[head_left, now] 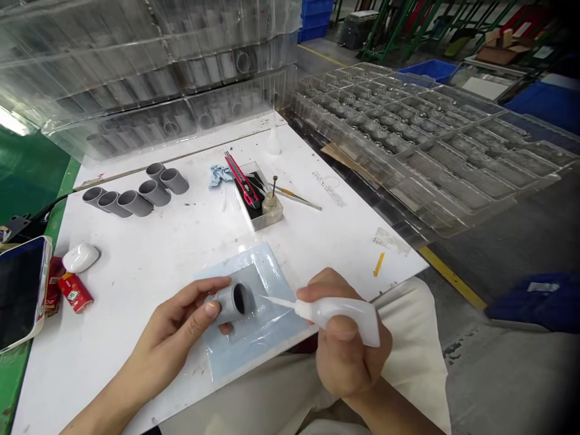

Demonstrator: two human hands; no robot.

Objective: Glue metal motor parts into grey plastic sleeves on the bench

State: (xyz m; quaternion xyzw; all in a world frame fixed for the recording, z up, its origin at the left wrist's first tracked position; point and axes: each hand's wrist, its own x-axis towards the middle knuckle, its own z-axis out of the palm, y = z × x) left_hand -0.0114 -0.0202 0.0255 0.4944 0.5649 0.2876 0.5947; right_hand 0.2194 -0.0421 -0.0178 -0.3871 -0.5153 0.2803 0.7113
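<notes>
My left hand (181, 326) is closed around a grey tube (225, 304), whose dark open end faces right. In my right hand (347, 344) lies a white squeeze bottle (347, 314) with a long thin nozzle. The nozzle tip points left toward the tube's opening, a short gap apart from it. Both hands are over a light blue sheet (276, 329) with a shiny clear film, near the front edge of the white table (181, 254). Farther back on the left stand several more grey tubes (136, 203), grouped together.
A small tray (267, 222) holds a red utility knife (242, 181) and a little jar (272, 205); tweezers (301, 199) lie beside it. Stacked clear trays (181, 90) of tubes rise behind. Clear moulded trays (435, 139) sit right. A phone (22, 290) and white case (80, 258) are left.
</notes>
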